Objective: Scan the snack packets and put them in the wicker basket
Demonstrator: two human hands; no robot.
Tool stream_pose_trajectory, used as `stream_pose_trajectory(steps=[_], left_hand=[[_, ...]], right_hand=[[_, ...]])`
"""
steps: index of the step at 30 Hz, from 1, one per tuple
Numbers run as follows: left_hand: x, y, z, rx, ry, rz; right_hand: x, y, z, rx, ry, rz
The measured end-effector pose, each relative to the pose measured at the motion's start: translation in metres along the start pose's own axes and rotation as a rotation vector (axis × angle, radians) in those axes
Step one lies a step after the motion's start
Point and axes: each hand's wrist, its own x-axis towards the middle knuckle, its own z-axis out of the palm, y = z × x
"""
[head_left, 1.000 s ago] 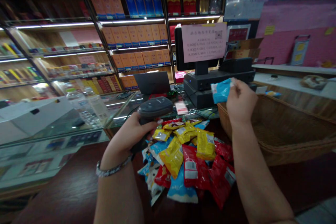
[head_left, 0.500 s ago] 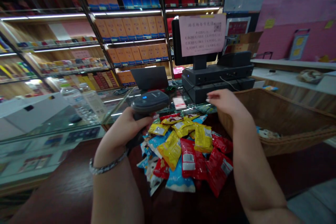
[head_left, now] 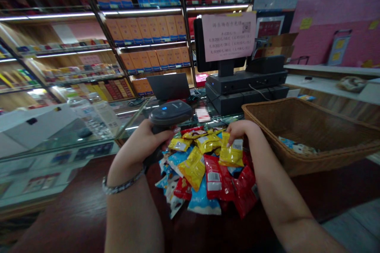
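Observation:
My left hand (head_left: 139,146) is closed round the grip of a dark grey barcode scanner (head_left: 170,113), whose head points away over the counter. A pile of small snack packets (head_left: 208,170), yellow, red and blue, lies on the dark wooden counter in front of me. My right hand (head_left: 242,131) reaches down onto the far side of the pile, its fingers pinching the top of a yellow packet (head_left: 231,153). A blue packet (head_left: 292,145) lies inside the wicker basket (head_left: 267,142) to the right.
A till with a black screen and a pink notice (head_left: 228,37) stands behind the pile. A glass display case (head_left: 74,138) with a water bottle on it runs along the left. Shelves of cartons fill the back wall. A pale counter lies at the far right.
My right hand held a blue packet up near the till, let it go over the basket, then came down onto the pile and took hold of a yellow packet. The scanner hand barely moved.

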Motion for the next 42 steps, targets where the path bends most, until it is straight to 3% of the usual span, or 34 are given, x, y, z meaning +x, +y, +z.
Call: stream_pose_trajectory(steps=[2, 7, 10, 14, 20, 26, 36, 39, 42], left_hand=[[0.001, -0.001, 0.001, -0.003, -0.007, 0.001], [0.002, 0.002, 0.004, -0.027, -0.02, 0.012], [0.001, 0.004, 0.007, -0.012, -0.018, 0.001], [0.002, 0.004, 0.011, 0.038, -0.035, 0.003], [0.004, 0.004, 0.016, 0.125, -0.142, -0.022], [0.008, 0.004, 0.022, 0.109, -0.081, -0.058], [0.007, 0.003, 0.021, 0.071, -0.082, -0.044], [0.007, 0.004, 0.022, 0.049, -0.042, -0.011], [0.006, 0.006, 0.022, 0.009, 0.017, 0.026]], right_hand=[[-0.006, 0.002, -0.005, 0.144, 0.112, -0.105], [-0.007, -0.013, -0.008, 0.508, 0.596, -0.327], [0.002, -0.028, -0.002, 0.8, 0.701, -0.374], [0.011, -0.037, 0.002, 0.998, 0.691, -0.383], [0.011, -0.036, 0.002, 1.032, 0.681, -0.425], [0.011, -0.037, 0.002, 1.127, 0.609, -0.441], [0.01, -0.044, 0.001, 1.326, 0.534, -0.432], [0.017, -0.044, -0.002, 1.474, 0.52, -0.503], [0.025, -0.038, -0.003, 1.767, 0.559, -0.623]])
